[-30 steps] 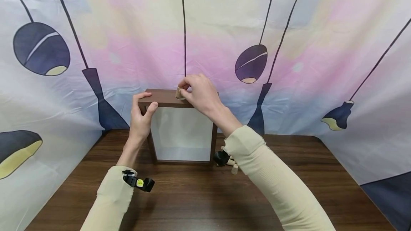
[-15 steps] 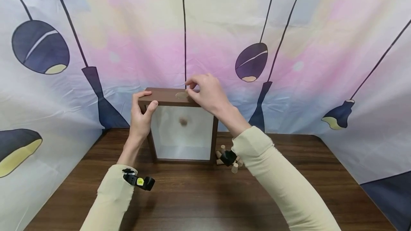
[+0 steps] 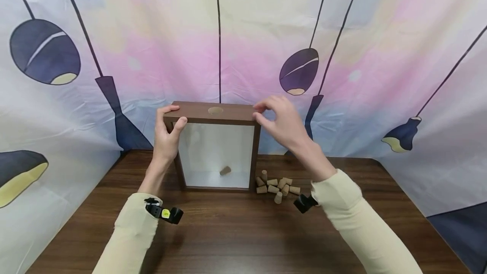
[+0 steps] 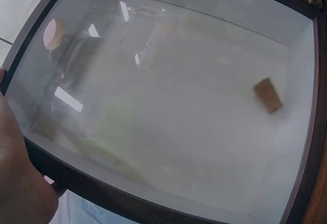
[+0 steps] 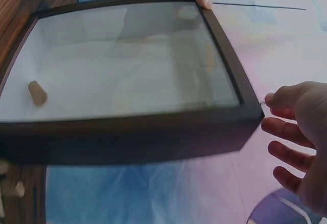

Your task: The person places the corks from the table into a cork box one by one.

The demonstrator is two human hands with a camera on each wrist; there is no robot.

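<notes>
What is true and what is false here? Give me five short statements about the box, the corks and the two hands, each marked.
1. The fingers of the left hand grip the box. True.
2. The top of the box is solid all over. False: it has a round hole.
3. One cork is inside the box. True.
4. The right hand holds a cork. False: the right hand holds no cork.
5. Every cork is inside the box. False: loose corks lie to its right.
</notes>
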